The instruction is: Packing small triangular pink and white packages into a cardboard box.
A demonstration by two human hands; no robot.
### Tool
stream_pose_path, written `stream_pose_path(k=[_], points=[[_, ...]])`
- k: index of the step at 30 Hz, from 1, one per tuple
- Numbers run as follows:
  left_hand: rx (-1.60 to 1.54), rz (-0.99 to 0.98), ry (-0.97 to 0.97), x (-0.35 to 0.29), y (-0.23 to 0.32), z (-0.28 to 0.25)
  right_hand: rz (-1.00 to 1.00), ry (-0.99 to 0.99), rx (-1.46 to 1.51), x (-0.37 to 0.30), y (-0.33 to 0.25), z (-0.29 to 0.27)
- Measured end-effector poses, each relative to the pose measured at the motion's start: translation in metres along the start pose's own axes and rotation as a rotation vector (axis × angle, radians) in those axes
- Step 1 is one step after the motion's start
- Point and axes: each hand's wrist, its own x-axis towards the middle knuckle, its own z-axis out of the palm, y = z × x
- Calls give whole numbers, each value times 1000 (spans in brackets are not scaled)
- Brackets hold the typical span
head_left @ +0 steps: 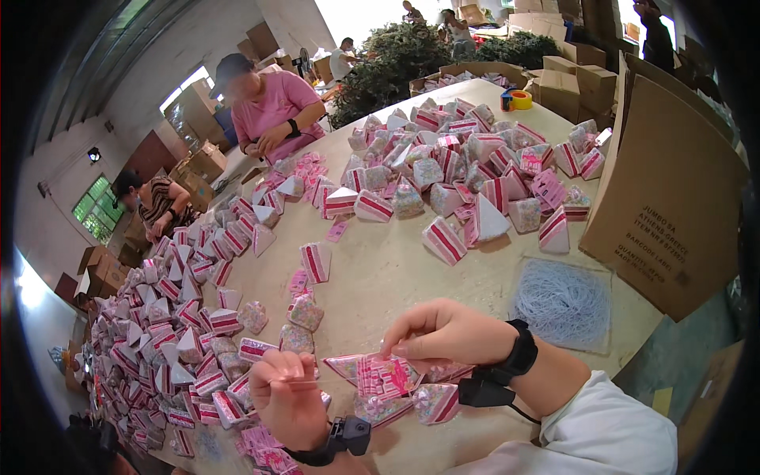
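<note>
My right hand (455,336) pinches a pink printed tag (384,378) between thumb and fingertips. My left hand (291,400) is closed beside it, its fingers pressed on what looks like a thin string (305,383) running toward the tag. Below the tag lie several cake-slice ornaments, among them a speckled one (437,402) with a pink stripe. More slices (297,339) stand in a short row just beyond my left hand. The string's far end is hard to make out.
Large heaps of cake-slice ornaments (178,336) cover the table's left side and far end (427,172). Pale strings (562,302) lie in a clear tray at right, near a tall cardboard box (673,190). Yellow tape (520,100) sits far back. A person in pink (273,103) works across the table.
</note>
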Motion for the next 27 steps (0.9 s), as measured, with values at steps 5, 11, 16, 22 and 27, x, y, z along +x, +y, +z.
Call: stream_pose_path(k=[5, 11, 16, 22, 27], points=[[180, -136, -219, -10, -14, 28, -36, -82, 155, -8, -6, 5], [367, -535, -376, -21, -23, 34, -110, -139, 140, -18, -15, 2], [393, -445, -553, -17, -28, 24, -208, 6, 60, -20, -19, 5], [626, -445, -697, -10, -23, 34, -317, 206, 18, -21, -14, 0], [700, -300, -622, -14, -15, 38, -243, 229, -51, -12, -20, 4]])
